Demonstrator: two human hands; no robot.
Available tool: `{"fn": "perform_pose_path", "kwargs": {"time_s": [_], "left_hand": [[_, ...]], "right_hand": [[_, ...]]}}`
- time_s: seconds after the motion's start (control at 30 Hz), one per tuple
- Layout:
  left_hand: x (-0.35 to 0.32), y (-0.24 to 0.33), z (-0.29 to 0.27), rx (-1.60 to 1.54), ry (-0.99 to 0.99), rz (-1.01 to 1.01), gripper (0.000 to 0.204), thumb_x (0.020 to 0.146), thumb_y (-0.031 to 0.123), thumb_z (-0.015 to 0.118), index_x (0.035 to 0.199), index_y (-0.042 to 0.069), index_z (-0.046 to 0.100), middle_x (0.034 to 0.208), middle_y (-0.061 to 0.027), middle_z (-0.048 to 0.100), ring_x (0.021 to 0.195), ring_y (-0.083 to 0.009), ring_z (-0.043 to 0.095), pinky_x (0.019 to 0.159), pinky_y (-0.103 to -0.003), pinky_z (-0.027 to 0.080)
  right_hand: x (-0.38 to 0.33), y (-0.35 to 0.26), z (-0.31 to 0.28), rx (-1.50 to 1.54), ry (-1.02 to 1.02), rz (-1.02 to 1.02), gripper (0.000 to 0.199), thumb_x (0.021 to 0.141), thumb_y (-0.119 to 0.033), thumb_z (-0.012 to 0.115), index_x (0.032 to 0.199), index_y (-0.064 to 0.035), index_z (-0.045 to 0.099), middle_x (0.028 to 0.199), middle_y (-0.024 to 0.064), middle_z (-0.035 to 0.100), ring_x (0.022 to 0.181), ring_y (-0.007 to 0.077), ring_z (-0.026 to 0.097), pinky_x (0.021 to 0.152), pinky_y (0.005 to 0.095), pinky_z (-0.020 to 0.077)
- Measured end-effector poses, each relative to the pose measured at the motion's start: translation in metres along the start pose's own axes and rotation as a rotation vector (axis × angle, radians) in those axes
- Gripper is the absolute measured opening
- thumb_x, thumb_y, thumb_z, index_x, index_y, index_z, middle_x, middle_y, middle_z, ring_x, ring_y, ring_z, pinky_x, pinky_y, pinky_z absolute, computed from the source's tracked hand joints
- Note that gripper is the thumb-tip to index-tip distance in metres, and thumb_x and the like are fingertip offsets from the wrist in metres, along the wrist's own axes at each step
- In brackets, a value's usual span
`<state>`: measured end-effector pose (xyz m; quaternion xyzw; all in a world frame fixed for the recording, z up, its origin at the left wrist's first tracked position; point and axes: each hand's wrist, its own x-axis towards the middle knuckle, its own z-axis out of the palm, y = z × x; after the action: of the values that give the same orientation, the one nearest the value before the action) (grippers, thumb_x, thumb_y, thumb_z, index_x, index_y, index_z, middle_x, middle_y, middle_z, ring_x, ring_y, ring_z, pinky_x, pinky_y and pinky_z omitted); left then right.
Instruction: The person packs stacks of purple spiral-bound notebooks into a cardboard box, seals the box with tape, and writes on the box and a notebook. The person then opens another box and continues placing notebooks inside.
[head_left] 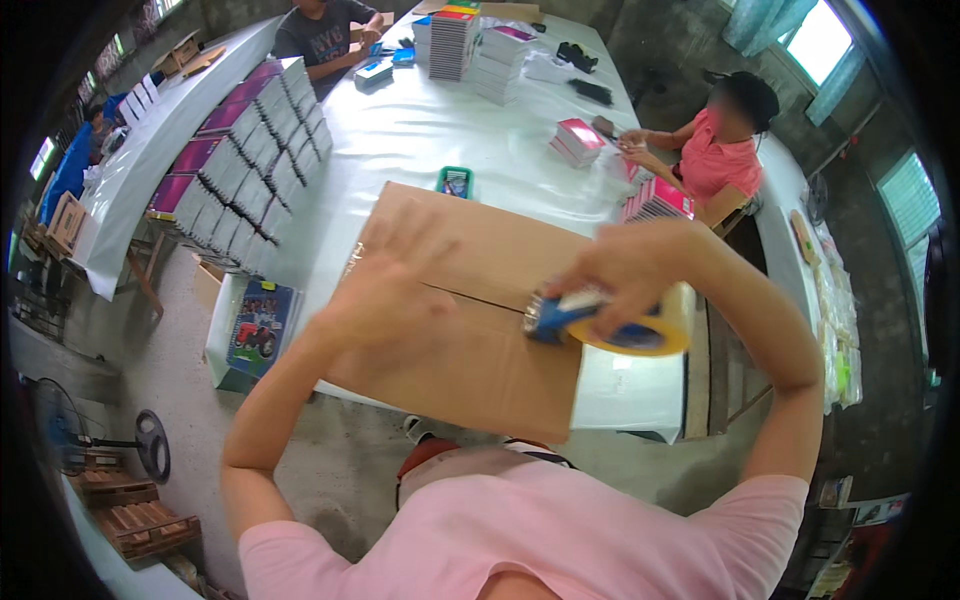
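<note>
A brown cardboard box [500, 380] lies near me at the table's front end, its top flaps meeting along a seam. My right hand [630, 275] grips a blue tape dispenser [553, 318] with a large yellow-cored roll of tape [660, 335]. The dispenser's head is over the right end of the seam; whether it touches the cardboard I cannot tell. Above the left part of the box, my left hand [395, 285] is spread and blurred by motion, with nothing seen in it.
A green tray [455, 182] sits just beyond the box. Stacked books [235, 165] fill the left side. A person in pink [720, 165] works at the right by book piles [657, 202]; another in dark clothes [322, 42] is at the far left. A bin [228, 300] stands left.
</note>
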<state>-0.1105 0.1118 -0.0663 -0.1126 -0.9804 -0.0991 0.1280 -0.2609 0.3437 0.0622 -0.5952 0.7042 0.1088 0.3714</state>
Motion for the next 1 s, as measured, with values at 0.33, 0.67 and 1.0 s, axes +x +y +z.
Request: {"fn": "perform_pose_path", "kwargs": {"time_s": [0.33, 0.67, 1.0], "left_hand": [[0.110, 0.189, 0.053, 0.431, -0.857, 0.429, 0.072, 0.088, 0.064, 0.027, 0.088, 0.009, 0.073, 0.126, -0.0126, 0.054, 0.136, -0.0339, 0.022, 0.110, -0.056, 0.002], [0.039, 0.175, 0.026, -0.347, -0.124, -0.067, 0.055, 0.084, 0.042, 0.059, 0.128, 0.009, 0.051, 0.142, -0.0138, 0.035, 0.134, -0.0362, 0.026, 0.107, -0.044, 0.025], [-0.044, 0.223, 0.081, 0.069, 0.807, -0.535, 0.071, 0.089, 0.059, 0.036, 0.141, 0.012, 0.029, 0.146, -0.0281, 0.015, 0.135, -0.0435, 0.018, 0.105, -0.058, 0.016]], "right_hand": [[-0.005, 0.036, 0.173, -0.214, -0.050, 0.134, 0.035, 0.061, -0.031, 0.071, 0.090, -0.0113, 0.068, 0.076, 0.0105, 0.065, 0.074, 0.0297, 0.064, 0.064, 0.0419, 0.0512], [-0.031, 0.176, 0.349, 0.186, 0.715, 0.518, 0.064, 0.074, -0.037, 0.070, 0.132, -0.0303, 0.044, 0.106, 0.0217, 0.051, 0.087, 0.0356, 0.056, 0.070, 0.0437, 0.0465], [0.044, 0.196, 0.339, 0.122, 1.526, 0.432, 0.055, 0.072, -0.003, 0.066, 0.123, -0.0185, 0.055, 0.100, 0.0147, 0.049, 0.091, 0.0296, 0.049, 0.080, 0.0394, 0.0401]]}}
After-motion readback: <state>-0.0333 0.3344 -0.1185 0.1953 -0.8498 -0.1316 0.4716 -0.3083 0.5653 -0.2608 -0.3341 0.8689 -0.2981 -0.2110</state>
